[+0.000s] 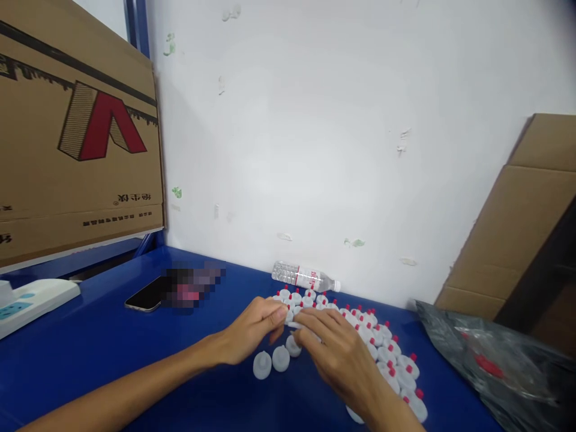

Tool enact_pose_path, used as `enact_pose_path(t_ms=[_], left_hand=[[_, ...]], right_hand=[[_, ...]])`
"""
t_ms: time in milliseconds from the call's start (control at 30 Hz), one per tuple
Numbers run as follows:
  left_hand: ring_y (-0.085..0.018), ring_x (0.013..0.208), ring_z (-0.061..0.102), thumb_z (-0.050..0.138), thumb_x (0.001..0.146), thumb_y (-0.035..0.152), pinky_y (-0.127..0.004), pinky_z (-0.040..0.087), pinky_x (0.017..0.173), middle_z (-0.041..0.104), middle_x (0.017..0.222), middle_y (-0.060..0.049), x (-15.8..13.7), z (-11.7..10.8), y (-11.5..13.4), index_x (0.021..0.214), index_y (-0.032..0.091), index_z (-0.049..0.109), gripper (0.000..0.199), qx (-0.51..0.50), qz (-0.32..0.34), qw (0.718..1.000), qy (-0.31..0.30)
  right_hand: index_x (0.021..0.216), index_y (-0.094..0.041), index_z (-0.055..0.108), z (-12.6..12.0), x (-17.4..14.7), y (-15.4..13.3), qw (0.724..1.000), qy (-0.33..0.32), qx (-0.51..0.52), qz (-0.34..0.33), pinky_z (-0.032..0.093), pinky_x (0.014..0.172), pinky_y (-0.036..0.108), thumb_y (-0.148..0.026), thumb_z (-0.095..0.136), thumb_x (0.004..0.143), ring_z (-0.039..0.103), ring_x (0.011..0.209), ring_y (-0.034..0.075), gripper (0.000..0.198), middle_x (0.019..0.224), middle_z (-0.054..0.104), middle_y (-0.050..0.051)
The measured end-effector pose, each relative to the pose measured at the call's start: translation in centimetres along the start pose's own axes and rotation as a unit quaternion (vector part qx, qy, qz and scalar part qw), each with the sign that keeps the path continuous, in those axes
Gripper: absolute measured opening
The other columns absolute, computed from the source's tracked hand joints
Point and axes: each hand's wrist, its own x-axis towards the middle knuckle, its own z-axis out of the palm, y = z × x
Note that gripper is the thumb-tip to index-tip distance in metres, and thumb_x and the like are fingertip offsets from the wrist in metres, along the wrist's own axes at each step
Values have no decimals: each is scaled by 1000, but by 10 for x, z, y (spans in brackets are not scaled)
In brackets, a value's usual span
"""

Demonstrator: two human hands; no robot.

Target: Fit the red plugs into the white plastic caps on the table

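My left hand (258,324) is closed in a pinch, thumb towards the right, over the near-left edge of a cluster of small white round caps with red tips (390,347). What lies within its fingers is hidden. Just to its right, my right hand (335,345) reaches over the cluster, its thumb and forefinger around a white cap (294,325) of which only an edge shows. Three white caps without red tips stand below the hands: a left one (262,365), a middle one (281,358) and a right one (293,346). Several red-tipped caps are covered by my right hand.
A clear plastic bottle (306,276) lies behind the caps by the wall. On the blue table (189,354) are a phone (148,293) and a white power strip (38,303). A grey plastic bag (490,360) and cardboard (522,222) are right; a large box (81,198) stands left.
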Motion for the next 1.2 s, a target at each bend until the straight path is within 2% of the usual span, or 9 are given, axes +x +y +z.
enact_pose_path(t_ms=[67,167,300,367,567,833,933,1033,1200], left_hand=[[-14,61,45,19,110,40,-33,36,75,48,58,2,0,-5,-4,63,18,41,57,-3,-25,999,21],[-16,68,44,33,107,38,-33,34,75,49,66,1,1,-10,-10,68,18,43,45,106,-32,993,40],[-19,83,47,50,95,21,-34,34,79,57,84,-1,-1,-8,-15,83,19,50,12,235,-5,972,-11],[-20,88,48,53,90,15,-35,35,81,59,91,-2,-1,-5,-17,87,19,52,5,265,8,964,-32],[-20,87,48,56,84,11,-34,36,80,59,90,-2,-2,-5,-20,83,19,52,9,272,11,961,-53],[-20,88,50,55,90,17,-35,37,80,59,86,-3,-2,-8,-21,79,19,53,11,301,8,952,-62],[-21,88,50,53,92,17,-36,37,80,60,85,-3,-2,-9,-22,80,19,54,12,314,11,947,-65],[-21,89,50,54,91,16,-36,38,81,60,87,-4,-3,-9,-23,82,19,56,10,314,11,947,-65],[-22,93,50,59,85,12,-35,39,84,60,94,-4,-5,-7,-25,86,19,58,7,307,16,950,-55]], right_hand=[[97,-19,63,-4,-2,8,1000,-7,-13,21,45,85,35,-7,45,100,66,98,19,22,105,72,5],[110,-20,65,-7,-5,14,997,-31,-7,75,47,85,36,-17,51,102,67,93,19,16,105,73,5],[125,-24,62,-3,-8,9,987,-95,15,127,45,102,45,-26,47,104,65,110,22,26,120,72,4],[130,-26,61,1,-11,5,980,-140,18,143,41,109,51,-28,45,105,62,120,24,30,126,70,3],[142,-28,56,5,-19,3,952,-243,25,186,34,118,55,-38,41,106,53,134,26,40,139,63,2],[143,-29,56,-6,-12,-5,913,-325,109,219,16,125,55,-51,37,105,44,141,26,48,144,60,1],[142,-32,56,-7,-10,-10,913,-325,130,209,18,124,55,-51,37,105,46,139,26,45,140,63,0],[138,-34,58,-6,-9,-10,931,-291,119,186,24,121,53,-44,41,106,53,132,24,38,135,66,-1],[123,-26,64,0,-11,7,967,-194,-8,166,33,111,56,-22,44,102,63,107,24,30,111,72,4]])
